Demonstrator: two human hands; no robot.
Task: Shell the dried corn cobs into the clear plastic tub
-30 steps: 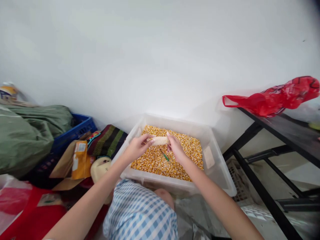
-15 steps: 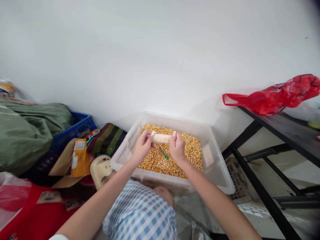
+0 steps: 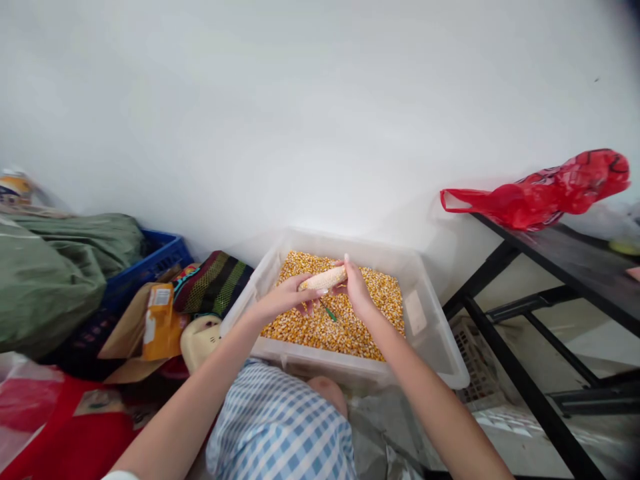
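Note:
A pale, mostly bare corncob (image 3: 324,279) is held between both hands over a translucent plastic bin (image 3: 420,267). Fingers of my left hand (image 3: 293,295) wrap round its left end and underside. At the upper right end, my right hand (image 3: 356,285) grips the cob, its thumb pointing up. Loose yellow and white corn kernels (image 3: 320,333) cover the bin's floor below. Among them lies a thin tool with a green handle (image 3: 329,312), partly hidden by my left hand.
To the right stands a black metal-framed table (image 3: 550,257) with a red plastic bag (image 3: 545,193) on it. On the left are a blue crate (image 3: 165,253), green cloth (image 3: 55,273), a cardboard box (image 3: 125,327) and a cream slipper (image 3: 201,340). A white wall rises behind.
The cob has gone from level to tilted, its right end higher. My left hand has slid under and along it, and my right hand has turned more upright.

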